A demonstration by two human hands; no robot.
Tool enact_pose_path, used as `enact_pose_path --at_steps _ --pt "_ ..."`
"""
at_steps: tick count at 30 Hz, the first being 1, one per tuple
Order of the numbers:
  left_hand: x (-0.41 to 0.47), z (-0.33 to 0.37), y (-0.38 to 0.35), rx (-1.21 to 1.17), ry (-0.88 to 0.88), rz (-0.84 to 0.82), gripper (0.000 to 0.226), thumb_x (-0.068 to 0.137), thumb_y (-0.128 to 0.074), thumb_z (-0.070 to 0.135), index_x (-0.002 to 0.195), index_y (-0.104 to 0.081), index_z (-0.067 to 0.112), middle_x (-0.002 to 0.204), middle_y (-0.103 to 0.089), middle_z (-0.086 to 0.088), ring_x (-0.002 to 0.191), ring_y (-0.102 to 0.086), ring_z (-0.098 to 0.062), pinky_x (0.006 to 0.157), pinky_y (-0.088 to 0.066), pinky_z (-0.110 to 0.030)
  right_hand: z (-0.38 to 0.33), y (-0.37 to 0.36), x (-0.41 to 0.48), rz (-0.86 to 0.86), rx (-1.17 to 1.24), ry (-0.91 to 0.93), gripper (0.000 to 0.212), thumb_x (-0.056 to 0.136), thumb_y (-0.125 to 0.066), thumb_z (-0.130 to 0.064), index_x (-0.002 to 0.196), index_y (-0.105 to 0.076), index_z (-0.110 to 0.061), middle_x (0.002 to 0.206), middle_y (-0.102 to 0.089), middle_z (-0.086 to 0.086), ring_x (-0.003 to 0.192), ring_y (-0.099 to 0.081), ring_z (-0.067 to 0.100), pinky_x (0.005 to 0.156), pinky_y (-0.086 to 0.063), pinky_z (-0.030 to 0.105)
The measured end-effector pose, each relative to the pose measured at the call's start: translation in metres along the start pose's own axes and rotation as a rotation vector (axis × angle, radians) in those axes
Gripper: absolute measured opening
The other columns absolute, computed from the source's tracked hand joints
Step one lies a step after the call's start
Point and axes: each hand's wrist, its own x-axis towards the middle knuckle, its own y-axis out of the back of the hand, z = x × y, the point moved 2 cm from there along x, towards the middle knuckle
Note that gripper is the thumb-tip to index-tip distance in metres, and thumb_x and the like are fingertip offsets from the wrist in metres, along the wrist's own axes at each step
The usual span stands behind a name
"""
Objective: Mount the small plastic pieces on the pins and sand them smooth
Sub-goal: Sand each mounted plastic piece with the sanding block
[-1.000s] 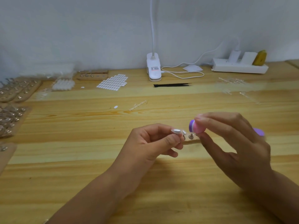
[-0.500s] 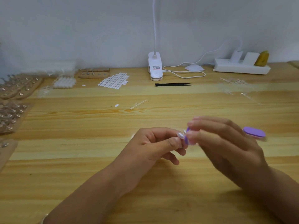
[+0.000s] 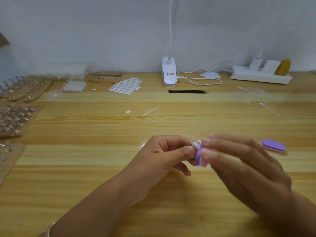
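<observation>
My left hand point(image 3: 168, 154) pinches a pin between thumb and fingers, with a small clear plastic piece point(image 3: 195, 144) on its top. My right hand point(image 3: 239, 165) grips a purple and pink sanding block point(image 3: 200, 157) and holds it against the piece. The pin's stem is hidden by my fingers. The right hand is blurred by motion. A second purple sanding block point(image 3: 273, 145) lies on the wooden table point(image 3: 153, 202) just right of my right hand.
Wooden boards of mounted pins point(image 3: 17, 115) fill the left edge. At the back lie a sheet of white adhesive tabs point(image 3: 126, 86), black tweezers point(image 3: 188, 91), a clip lamp base point(image 3: 169, 72) and a power strip point(image 3: 260, 75). A clear plastic sprue point(image 3: 151, 111) lies mid-table.
My right hand has slid the sanding block downward along the plastic piece. The left hand has kept its hold on the pin, nearly still.
</observation>
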Motion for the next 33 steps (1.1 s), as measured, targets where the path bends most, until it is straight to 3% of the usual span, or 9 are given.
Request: enact_pose_path --at_steps 2,6,10,15,20,24,29,33 --pt "-0.001 0.0 -0.002 0.001 0.003 -0.024 0.018 0.094 -0.059 0.015 0.096 -0.073 0.004 0.09 -0.07 -0.014 0.081 -0.064 -0.016 0.067 -0.053 -0.027 0.002 0.0 -0.002 -0.046 -0.02 0.036 0.052 0.076 -0.078 0.01 0.125 -0.065 -0.003 0.119 -0.068 0.015 0.117 -0.065 0.027 0.099 -0.052 0.035" --pt "-0.002 0.002 0.0 -0.021 0.007 -0.013 0.015 0.092 -0.059 0.012 0.088 -0.073 0.007 0.085 -0.067 -0.003 0.08 -0.063 -0.015 0.066 -0.054 -0.028 0.019 0.006 0.003 0.023 -0.092 -0.088 0.04 0.079 -0.075 0.011 0.116 -0.068 -0.003 0.114 -0.069 0.014 0.109 -0.065 0.024 0.099 -0.051 0.031" --pt "-0.001 0.001 -0.005 -0.022 0.004 -0.013 0.021 0.091 -0.06 0.014 0.094 -0.071 -0.003 0.089 -0.066 -0.018 0.08 -0.062 -0.017 0.066 -0.053 -0.028 0.001 -0.001 -0.003 -0.025 -0.02 0.009 0.054 0.077 -0.079 0.009 0.126 -0.062 -0.003 0.12 -0.068 0.014 0.118 -0.063 0.025 0.1 -0.05 0.033" --pt "-0.003 0.0 -0.009 -0.093 0.022 -0.05 0.014 0.091 -0.059 0.011 0.086 -0.071 0.007 0.085 -0.065 -0.004 0.08 -0.062 -0.016 0.064 -0.052 -0.027 0.016 0.007 0.004 0.061 -0.065 -0.109 0.038 0.081 -0.074 0.009 0.114 -0.069 -0.007 0.114 -0.068 0.011 0.111 -0.065 0.022 0.101 -0.049 0.029" --pt "-0.002 0.0 -0.01 -0.079 0.011 -0.054 0.02 0.092 -0.059 0.011 0.094 -0.069 -0.006 0.09 -0.063 -0.02 0.081 -0.061 -0.017 0.064 -0.052 -0.026 0.003 0.0 -0.001 -0.014 -0.008 -0.007 0.048 0.076 -0.077 0.01 0.121 -0.067 -0.004 0.119 -0.069 0.013 0.118 -0.064 0.025 0.102 -0.049 0.032" --pt "-0.003 0.001 -0.007 -0.105 0.024 -0.049 0.014 0.09 -0.059 0.012 0.084 -0.071 0.008 0.085 -0.064 -0.004 0.079 -0.062 -0.016 0.065 -0.052 -0.028 0.021 0.005 0.002 0.02 -0.057 -0.118 0.036 0.085 -0.072 0.007 0.117 -0.069 -0.01 0.114 -0.067 0.009 0.114 -0.063 0.019 0.103 -0.048 0.027" --pt "-0.002 -0.002 -0.008 -0.112 0.037 -0.053 0.016 0.093 -0.058 0.01 0.093 -0.07 0.001 0.088 -0.065 -0.005 0.079 -0.06 -0.016 0.065 -0.052 -0.028 0.008 -0.002 -0.005 -0.034 0.005 -0.025 0.042 0.085 -0.072 0.007 0.125 -0.062 -0.004 0.122 -0.067 0.01 0.12 -0.062 0.022 0.101 -0.049 0.031" --pt "-0.003 0.001 -0.004 -0.03 0.007 -0.015 0.013 0.091 -0.06 0.013 0.086 -0.071 0.011 0.087 -0.065 -0.001 0.079 -0.06 -0.014 0.065 -0.053 -0.028 0.027 0.005 -0.001 -0.003 -0.047 -0.221 0.036 0.088 -0.068 0.006 0.12 -0.065 -0.009 0.116 -0.067 0.008 0.111 -0.063 0.019 0.098 -0.052 0.031"
